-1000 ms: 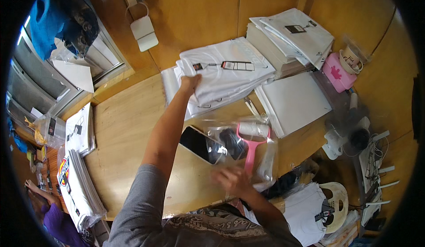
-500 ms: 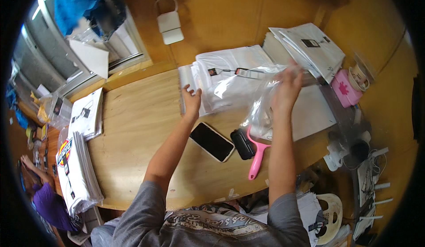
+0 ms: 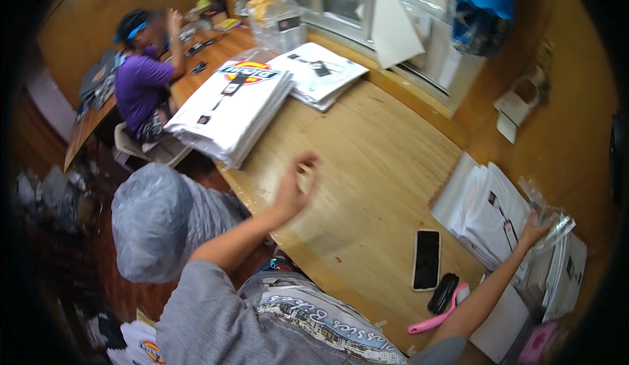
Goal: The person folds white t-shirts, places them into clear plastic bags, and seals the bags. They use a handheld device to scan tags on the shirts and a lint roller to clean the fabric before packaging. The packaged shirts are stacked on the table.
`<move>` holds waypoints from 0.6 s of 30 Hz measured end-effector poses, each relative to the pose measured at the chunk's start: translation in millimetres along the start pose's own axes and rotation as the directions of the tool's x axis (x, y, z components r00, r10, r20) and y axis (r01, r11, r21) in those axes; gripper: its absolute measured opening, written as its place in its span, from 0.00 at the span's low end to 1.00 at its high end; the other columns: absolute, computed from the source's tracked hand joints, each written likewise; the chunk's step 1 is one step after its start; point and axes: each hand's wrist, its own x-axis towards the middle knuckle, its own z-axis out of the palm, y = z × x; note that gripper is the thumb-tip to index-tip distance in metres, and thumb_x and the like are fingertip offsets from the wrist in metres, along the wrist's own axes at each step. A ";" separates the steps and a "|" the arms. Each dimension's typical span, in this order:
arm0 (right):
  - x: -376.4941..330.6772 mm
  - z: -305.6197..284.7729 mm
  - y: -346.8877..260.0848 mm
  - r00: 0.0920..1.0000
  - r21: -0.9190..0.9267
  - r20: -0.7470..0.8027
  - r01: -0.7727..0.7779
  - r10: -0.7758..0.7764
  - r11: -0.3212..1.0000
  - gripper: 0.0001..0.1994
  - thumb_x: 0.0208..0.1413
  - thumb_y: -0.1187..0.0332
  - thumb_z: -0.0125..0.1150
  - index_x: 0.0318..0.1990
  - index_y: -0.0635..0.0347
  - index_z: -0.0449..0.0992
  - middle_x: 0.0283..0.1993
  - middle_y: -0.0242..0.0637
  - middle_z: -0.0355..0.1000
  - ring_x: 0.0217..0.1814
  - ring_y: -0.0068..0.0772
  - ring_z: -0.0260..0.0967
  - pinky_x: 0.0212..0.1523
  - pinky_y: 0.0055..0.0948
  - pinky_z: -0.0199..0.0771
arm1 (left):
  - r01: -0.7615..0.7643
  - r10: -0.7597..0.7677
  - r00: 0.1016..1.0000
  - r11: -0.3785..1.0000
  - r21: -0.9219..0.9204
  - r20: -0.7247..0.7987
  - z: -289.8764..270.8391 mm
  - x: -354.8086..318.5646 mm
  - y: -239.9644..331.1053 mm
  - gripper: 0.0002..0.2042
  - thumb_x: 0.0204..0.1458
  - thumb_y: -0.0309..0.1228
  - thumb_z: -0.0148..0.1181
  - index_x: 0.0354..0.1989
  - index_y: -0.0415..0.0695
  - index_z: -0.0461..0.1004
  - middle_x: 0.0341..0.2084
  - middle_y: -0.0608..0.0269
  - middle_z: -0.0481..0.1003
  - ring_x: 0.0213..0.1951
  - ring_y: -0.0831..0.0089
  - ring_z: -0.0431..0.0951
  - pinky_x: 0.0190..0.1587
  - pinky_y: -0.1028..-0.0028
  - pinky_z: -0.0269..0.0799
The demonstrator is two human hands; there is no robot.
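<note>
My right hand [image 3: 532, 229] is stretched out to the far right and shut on a crumpled clear plastic bag [image 3: 554, 224], held just above a stack of white folded garments [image 3: 486, 211]. My left hand [image 3: 296, 185] hovers blurred over the bare wooden table [image 3: 367, 168], fingers loosely apart, with nothing in it. It is roughly midway between that stack and a taller pile of white folded shirts [image 3: 229, 106] at the table's left edge. A black phone [image 3: 427, 259] lies flat between my arms.
A small black case [image 3: 443, 292] and a pink-handled tool [image 3: 432, 319] lie near the front edge. A second white pile [image 3: 319, 70] sits at the back. A person in a purple shirt [image 3: 139, 83] sits at the far left. A stuffed grey plastic sack [image 3: 151, 219] stands beside me.
The view has swung left. My left hand left the right-hand stack and moved left over the bare table. My right hand carried the clear bag out to the far right.
</note>
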 end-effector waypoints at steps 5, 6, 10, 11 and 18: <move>-35.1 14.5 -193.8 0.983 0.456 0.127 -0.176 0.132 0.872 0.17 0.46 0.75 0.51 0.46 0.62 0.62 0.48 0.42 0.62 0.45 0.35 0.62 0.44 0.27 0.61 | 0.274 -0.092 0.932 0.813 0.514 -0.351 -184.6 45.6 -109.3 0.13 0.40 0.18 0.48 0.37 0.38 0.67 0.27 0.53 0.71 0.32 0.61 0.71 0.37 0.69 0.65; -50.4 30.3 -233.5 0.972 0.577 0.221 -0.195 0.077 0.793 0.12 0.47 0.77 0.48 0.41 0.62 0.65 0.48 0.42 0.62 0.43 0.32 0.63 0.41 0.23 0.63 | 0.298 -0.070 0.926 0.738 0.606 -0.370 -223.9 47.4 -139.5 0.11 0.40 0.20 0.49 0.35 0.38 0.69 0.28 0.52 0.72 0.32 0.58 0.71 0.37 0.67 0.65; -140.5 26.1 -453.3 0.518 0.578 0.791 -0.455 -0.327 0.678 0.12 0.49 0.66 0.52 0.40 0.61 0.72 0.33 0.37 0.71 0.36 0.26 0.67 0.37 0.23 0.64 | 0.532 -0.452 0.802 0.246 0.810 -0.390 -326.8 46.3 -208.1 0.15 0.43 0.37 0.52 0.35 0.37 0.69 0.36 0.46 0.69 0.40 0.51 0.68 0.42 0.62 0.63; -169.1 46.1 -481.5 0.419 0.648 0.761 -0.506 -0.495 0.569 0.13 0.50 0.64 0.51 0.40 0.61 0.72 0.32 0.37 0.71 0.35 0.26 0.67 0.36 0.23 0.65 | 0.563 -0.514 0.753 0.179 0.807 -0.411 -338.1 49.7 -224.4 0.17 0.44 0.40 0.53 0.35 0.37 0.69 0.36 0.46 0.69 0.40 0.51 0.68 0.42 0.62 0.63; -236.4 146.8 -647.3 0.425 0.755 0.648 -0.247 -0.632 0.608 0.12 0.49 0.70 0.47 0.39 0.67 0.70 0.37 0.47 0.69 0.40 0.43 0.66 0.43 0.32 0.64 | 0.406 -0.388 0.888 0.415 0.814 -0.246 -331.7 57.8 -230.7 0.16 0.33 0.39 0.63 0.23 0.37 0.72 0.26 0.48 0.68 0.31 0.53 0.69 0.37 0.62 0.64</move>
